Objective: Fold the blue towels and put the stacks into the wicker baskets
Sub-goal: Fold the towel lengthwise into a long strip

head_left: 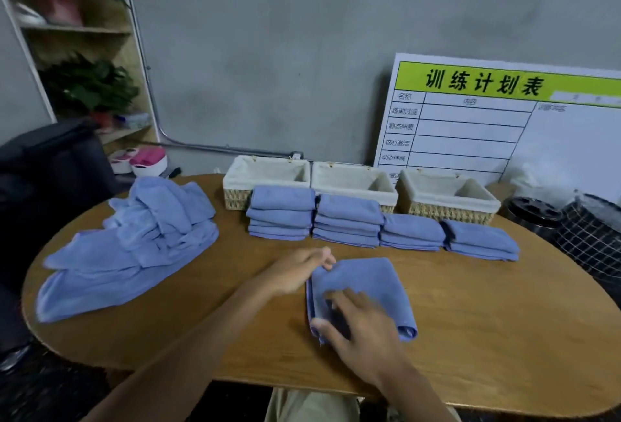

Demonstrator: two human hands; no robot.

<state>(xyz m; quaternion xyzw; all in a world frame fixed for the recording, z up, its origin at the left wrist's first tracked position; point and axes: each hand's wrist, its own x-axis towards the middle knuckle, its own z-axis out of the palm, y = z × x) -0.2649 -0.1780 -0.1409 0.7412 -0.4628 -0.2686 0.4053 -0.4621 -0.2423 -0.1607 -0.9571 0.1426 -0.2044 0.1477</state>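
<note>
A half-folded blue towel [366, 282] lies on the wooden table [235, 314] in front of me. My left hand [299, 270] pinches its far left corner. My right hand [361, 327] grips the near left edge, thumb under the fold. A heap of unfolded blue towels [134, 243] sits at the left. Several stacks of folded towels stand in a row: a tall stack [280, 216], a second tall stack [347, 225], a lower stack [413, 231] and a low stack at the right [480, 240]. Behind them are three lined wicker baskets, left [235, 198], middle [353, 181] and right [450, 210], all with nothing inside.
A white planning board [504, 119] leans on the grey wall behind the baskets. A black wire bin [591, 236] and a dark round holder [534, 211] stand at the right. A dark chair [47, 169] and a shelf with plants [87, 85] are at the left.
</note>
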